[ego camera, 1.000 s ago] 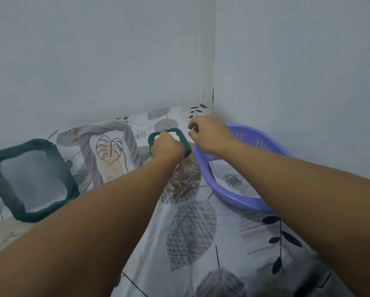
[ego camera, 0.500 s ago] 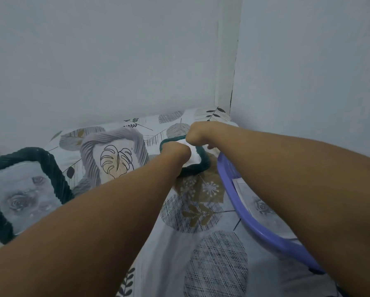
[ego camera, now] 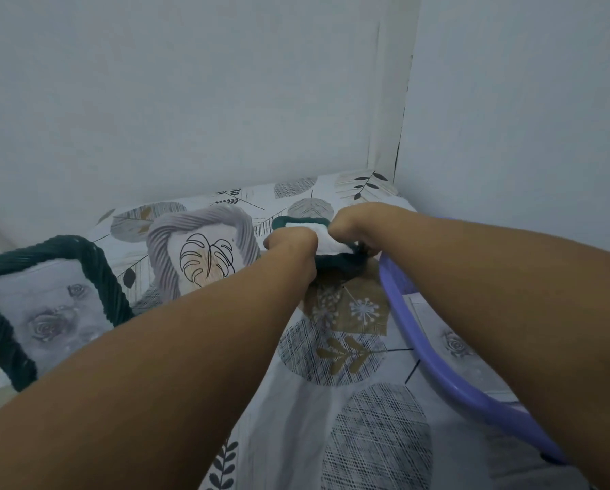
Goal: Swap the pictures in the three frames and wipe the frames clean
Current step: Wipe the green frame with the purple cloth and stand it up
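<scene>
Your left hand (ego camera: 289, 242) and right hand (ego camera: 353, 221) are both stretched out to the small green frame (ego camera: 335, 261), which lies far back on the leaf-print sheet (ego camera: 332, 419) near the corner of the two walls (ego camera: 190, 100). The left hand is curled over the frame's near-left side and grips it. The right hand is bunched at its right edge with the fingers turned down out of sight, so you cannot tell what they hold. A white panel (ego camera: 314, 235) shows between your two hands, inside the frame's green border.

Left of it, just beside your left hand, the grey frame (ego camera: 169, 238) lies with a line drawing of a leaf (ego camera: 206, 259) in it. Further left, at the edge of the view, lies the large green frame (ego camera: 102, 277) holding a grey rose picture (ego camera: 45, 313).

On your right, the purple basket (ego camera: 438, 355) sits under your right forearm, close beside the small frame. Another rose picture (ego camera: 454, 344) lies inside it.
</scene>
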Motion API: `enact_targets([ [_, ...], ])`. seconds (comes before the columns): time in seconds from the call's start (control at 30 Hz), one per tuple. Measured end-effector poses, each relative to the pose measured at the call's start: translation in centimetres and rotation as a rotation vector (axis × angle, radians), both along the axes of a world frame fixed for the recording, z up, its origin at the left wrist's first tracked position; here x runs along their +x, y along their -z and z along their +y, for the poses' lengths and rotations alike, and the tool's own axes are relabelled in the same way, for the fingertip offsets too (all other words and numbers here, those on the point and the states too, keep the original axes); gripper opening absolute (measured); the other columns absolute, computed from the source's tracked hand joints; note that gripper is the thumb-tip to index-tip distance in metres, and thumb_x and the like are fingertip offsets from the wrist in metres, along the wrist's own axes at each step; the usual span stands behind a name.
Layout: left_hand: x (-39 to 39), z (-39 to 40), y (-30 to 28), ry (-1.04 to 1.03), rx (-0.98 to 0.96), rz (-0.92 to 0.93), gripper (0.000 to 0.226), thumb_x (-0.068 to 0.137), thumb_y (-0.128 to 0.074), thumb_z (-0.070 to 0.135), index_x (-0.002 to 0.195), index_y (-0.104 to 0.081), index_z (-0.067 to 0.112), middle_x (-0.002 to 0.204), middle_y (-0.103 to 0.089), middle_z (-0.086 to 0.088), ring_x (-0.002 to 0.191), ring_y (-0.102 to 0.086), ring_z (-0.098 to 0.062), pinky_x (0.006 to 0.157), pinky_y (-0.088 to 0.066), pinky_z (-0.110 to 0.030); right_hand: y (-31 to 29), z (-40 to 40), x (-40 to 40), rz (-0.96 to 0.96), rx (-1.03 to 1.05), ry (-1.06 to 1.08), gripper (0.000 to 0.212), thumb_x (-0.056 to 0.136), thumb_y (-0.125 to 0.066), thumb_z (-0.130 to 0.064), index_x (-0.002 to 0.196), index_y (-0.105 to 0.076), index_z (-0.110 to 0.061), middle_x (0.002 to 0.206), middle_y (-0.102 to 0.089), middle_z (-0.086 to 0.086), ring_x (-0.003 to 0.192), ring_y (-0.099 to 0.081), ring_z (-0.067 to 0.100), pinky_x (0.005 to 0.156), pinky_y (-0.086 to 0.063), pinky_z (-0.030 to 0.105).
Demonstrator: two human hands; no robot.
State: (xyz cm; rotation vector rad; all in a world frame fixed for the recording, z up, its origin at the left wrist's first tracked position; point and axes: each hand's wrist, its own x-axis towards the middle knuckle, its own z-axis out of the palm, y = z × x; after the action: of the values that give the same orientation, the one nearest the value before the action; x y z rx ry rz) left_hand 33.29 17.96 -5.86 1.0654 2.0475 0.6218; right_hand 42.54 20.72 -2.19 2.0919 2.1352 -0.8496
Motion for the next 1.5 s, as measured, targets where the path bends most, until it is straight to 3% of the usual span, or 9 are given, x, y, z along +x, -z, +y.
enact_targets([
  [0.07,-0.2,0.6,-0.8,0.004,0.071,0.001,0.043,0.108,-0.040,0.026,0.148,-0.041,0.010,0.152,-0.045,-0.006,0.132,-0.049,-0.018,0.104,-0.045,-0.021,-0.1,-0.1,0.2,0.072,0.072,0.030,0.046,0.104,-0.031,-0.011,0.149,-0.039,-0.001,0.115,-0.035,0.012,0.108,-0.040,0.024,0.088,-0.039,0.034],
  [0.2,0.3,-0.9,-3.5,-0.242,0.301,-0.482,0.046,0.106,-0.044,0.015,0.151,-0.040,0.004,0.152,-0.048,-0.016,0.093,-0.047,-0.021,0.051,-0.039,-0.025,-1.6,-0.6,0.5,0.170,0.167,0.121,0.033,0.104,-0.037,-0.017,0.128,-0.053,-0.002,0.119,-0.053,0.016,0.104,-0.049,0.026,0.079,-0.044,0.030],
  [0.33,0.4,-2.0,-5.7,-0.322,0.395,-0.620,0.040,0.103,-0.049,0.013,0.143,-0.047,0.006,0.128,-0.062,-0.015,0.068,-0.045,-0.019,0.060,-0.046,-0.026,-2.9,-1.2,1.0,0.433,0.240,0.273,0.013,0.095,-0.046,-0.015,0.101,-0.053,-0.006,0.083,-0.052,0.009,0.070,-0.048,0.021,0.055,-0.036,0.028],
  [0.5,-0.5,-4.3,-7.8,-0.273,0.386,-0.615,0.029,0.090,-0.060,0.006,0.118,-0.052,0.008,0.095,-0.062,-0.008,0.087,-0.063,-0.024,0.086,-0.062,-0.041,-3.3,-3.2,2.7,0.872,0.122,0.452,0.013,0.096,-0.055,-0.023,0.104,-0.058,-0.014,0.100,-0.061,0.008,0.084,-0.057,0.021,0.060,-0.047,0.027],
  [0.7,-2.0,-7.2,-8.8,-0.113,0.292,-0.768,0.033,0.083,-0.050,-0.002,0.115,-0.058,0.005,0.113,-0.068,-0.019,0.106,-0.070,-0.038,0.087,-0.061,-0.051,-2.9,-5.4,3.2,1.110,0.026,0.492,0.019,0.087,-0.059,-0.018,0.105,-0.059,-0.013,0.103,-0.066,0.010,0.089,-0.065,0.026,0.082,-0.057,0.038],
  [0.83,-2.1,-7.8,-8.8,-0.043,0.272,-0.874,0.025,0.094,-0.048,0.012,0.115,-0.060,0.009,0.108,-0.073,-0.016,0.093,-0.072,-0.036,0.074,-0.062,-0.046,-3.5,-6.3,3.4,1.100,0.042,0.467,0.018,0.075,-0.058,-0.017,0.093,-0.057,-0.014,0.091,-0.059,0.010,0.081,-0.058,0.028,0.073,-0.048,0.039],
  [1.03,-1.8,-6.4,-9.0,0.009,0.303,-0.789,0.026,0.090,-0.051,0.018,0.112,-0.063,0.012,0.108,-0.072,-0.012,0.101,-0.070,-0.033,0.091,-0.058,-0.048,-3.3,-5.0,4.3,0.935,0.171,0.457,0.002,0.084,-0.055,-0.010,0.087,-0.056,-0.010,0.082,-0.054,0.007,0.069,-0.049,0.020,0.062,-0.041,0.028],
  [1.23,-2.1,-4.9,-8.6,0.052,0.326,-0.743,0.026,0.092,-0.054,0.028,0.113,-0.065,0.018,0.113,-0.072,-0.006,0.105,-0.067,-0.027,0.092,-0.054,-0.044,-1.6,-2.8,5.1,0.706,0.302,0.265,0.032,0.082,-0.066,-0.015,0.113,-0.057,-0.013,0.112,-0.065,0.008,0.101,-0.063,0.026,0.093,-0.057,0.044],
  [1.5,-1.2,-3.3,-7.1,0.084,0.289,-0.831,0.053,0.092,-0.054,0.070,0.106,-0.077,0.025,0.100,-0.080,-0.003,0.095,-0.075,-0.028,0.080,-0.059,-0.042,0.6,-2.0,5.4,0.535,0.315,0.212,0.050,0.077,-0.060,-0.034,0.123,-0.043,-0.028,0.110,-0.060,0.000,0.101,-0.060,0.026,0.091,-0.053,0.048],
])
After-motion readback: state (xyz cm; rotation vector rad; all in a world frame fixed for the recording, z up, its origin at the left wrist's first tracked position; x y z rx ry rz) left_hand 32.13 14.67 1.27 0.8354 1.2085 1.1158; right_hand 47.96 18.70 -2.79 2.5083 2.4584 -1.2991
